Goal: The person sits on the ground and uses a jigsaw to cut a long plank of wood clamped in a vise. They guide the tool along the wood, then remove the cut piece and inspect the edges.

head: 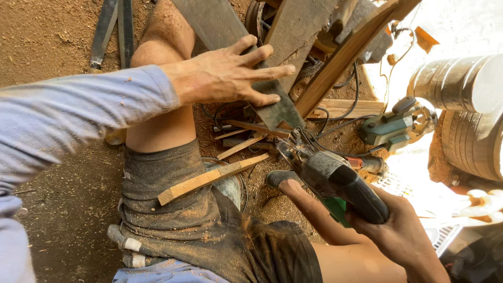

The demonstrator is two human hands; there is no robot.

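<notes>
My left hand [225,74] lies flat with fingers spread on a grey wooden board [217,23], pressing it down near its cut end. My right hand [390,230] grips the dark handle of a green and black jigsaw [335,181], whose front meets the board's end at the lower right. My bare knees and dusty dark shorts [173,209] sit under both arms. The blade itself is hidden by the saw body.
A loose wooden strip [209,178] rests across my thigh. Offcuts and black cables [335,120] litter the sawdust floor. A brown plank [348,52] leans at upper right. A green power tool [395,126] and a metal drum [466,84] stand right.
</notes>
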